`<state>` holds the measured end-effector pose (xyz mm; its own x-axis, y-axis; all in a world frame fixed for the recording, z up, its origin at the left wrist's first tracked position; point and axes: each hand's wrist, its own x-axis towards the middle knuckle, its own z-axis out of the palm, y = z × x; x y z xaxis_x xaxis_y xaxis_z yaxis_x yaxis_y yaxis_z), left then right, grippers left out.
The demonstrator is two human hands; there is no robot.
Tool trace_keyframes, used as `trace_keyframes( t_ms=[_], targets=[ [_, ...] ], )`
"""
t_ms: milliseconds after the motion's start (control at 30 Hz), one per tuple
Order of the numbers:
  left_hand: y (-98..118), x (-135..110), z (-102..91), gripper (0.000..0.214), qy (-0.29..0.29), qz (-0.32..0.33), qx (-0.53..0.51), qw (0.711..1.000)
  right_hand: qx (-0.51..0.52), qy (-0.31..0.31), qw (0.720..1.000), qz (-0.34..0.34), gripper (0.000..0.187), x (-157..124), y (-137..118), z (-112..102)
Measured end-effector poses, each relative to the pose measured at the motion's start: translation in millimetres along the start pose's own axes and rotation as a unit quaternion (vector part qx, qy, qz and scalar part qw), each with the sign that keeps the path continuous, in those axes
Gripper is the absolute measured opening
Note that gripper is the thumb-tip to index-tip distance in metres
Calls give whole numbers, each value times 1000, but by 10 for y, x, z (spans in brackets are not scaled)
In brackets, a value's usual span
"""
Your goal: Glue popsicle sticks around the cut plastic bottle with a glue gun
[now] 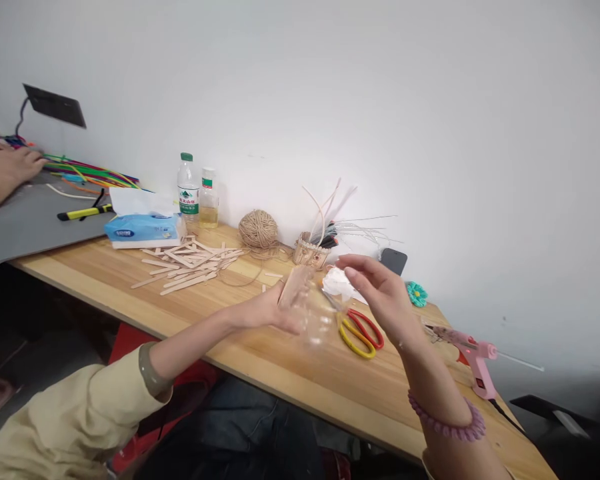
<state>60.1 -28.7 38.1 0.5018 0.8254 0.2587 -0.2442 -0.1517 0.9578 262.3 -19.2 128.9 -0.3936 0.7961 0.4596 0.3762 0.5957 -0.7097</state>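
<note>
My left hand [265,311] is closed around a clear plastic container [316,328], blurred by motion, with craft sticks [294,287] along its left side. To the right of it, my right hand [377,283] is raised with bent fingers and a small gap between thumb and forefinger; I see nothing held there. Scissors [363,333] with one red and one yellow handle lie below this hand, their blades partly behind the container. Crumpled white tissue [339,283] sits just behind the fingertips. A pink glue gun [473,357] stands at the right.
Loose craft sticks [195,263], a twine ball [258,230], a tissue pack [145,230] and two bottles [189,193] stand left. Behind are a stick-covered holder [310,252], a phone [394,261] and a teal flower [417,294]. Another person's hand [17,163] is far left, near a cutter [85,213].
</note>
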Motion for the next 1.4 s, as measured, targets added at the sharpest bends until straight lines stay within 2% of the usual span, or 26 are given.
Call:
trace_keyframes(
  t_ms=[67,133,200,267,333,400,467,533,567,667,700,767,867,967,1100,1200,1400],
  targets=[
    [-121,113,51,113,153,46,62,985,-49,32,998,-17,31,-18,80,-13],
    [-264,232,92,117,261,60,145,953,-126,13,990,-62,33,-50,167,44],
    [-393,324,125,118,333,26,248,909,-196,-31,975,-102,41,-77,267,147],
    [-496,364,156,117,360,-24,335,870,-243,-71,960,-119,46,-81,382,253],
    [-576,342,177,117,343,-61,385,855,-273,-97,949,-121,38,-57,506,320],
    [-624,265,169,119,308,-77,402,859,-293,-118,940,-127,17,-18,624,326],
    [-608,158,115,119,284,-70,415,861,-305,-134,933,-138,11,15,716,279],
    [-498,63,15,110,261,-31,450,854,-313,-148,927,-146,16,32,765,208],
    [-409,35,-46,99,231,5,481,846,-317,-152,924,-150,15,33,771,177],
    [-84,60,-211,60,77,77,570,815,-335,-152,918,-149,17,28,723,150],
    [16,101,-245,54,37,95,591,800,-341,-150,917,-145,22,27,695,170],
    [169,210,-270,50,-8,90,617,782,-351,-155,914,-136,31,30,646,238],
    [262,373,-223,46,-64,57,620,780,-375,-177,902,-123,29,41,625,352],
    [246,492,-157,30,-90,44,615,782,-389,-191,895,-110,17,50,665,412],
    [157,600,-147,11,-91,23,597,797,-382,-187,899,-102,6,57,714,430],
    [97,650,-176,17,-92,24,570,816,-386,-197,897,-91,9,75,706,437],
    [128,649,-173,19,-105,-12,567,817,-396,-218,885,-108,10,126,649,417]
  ],
)
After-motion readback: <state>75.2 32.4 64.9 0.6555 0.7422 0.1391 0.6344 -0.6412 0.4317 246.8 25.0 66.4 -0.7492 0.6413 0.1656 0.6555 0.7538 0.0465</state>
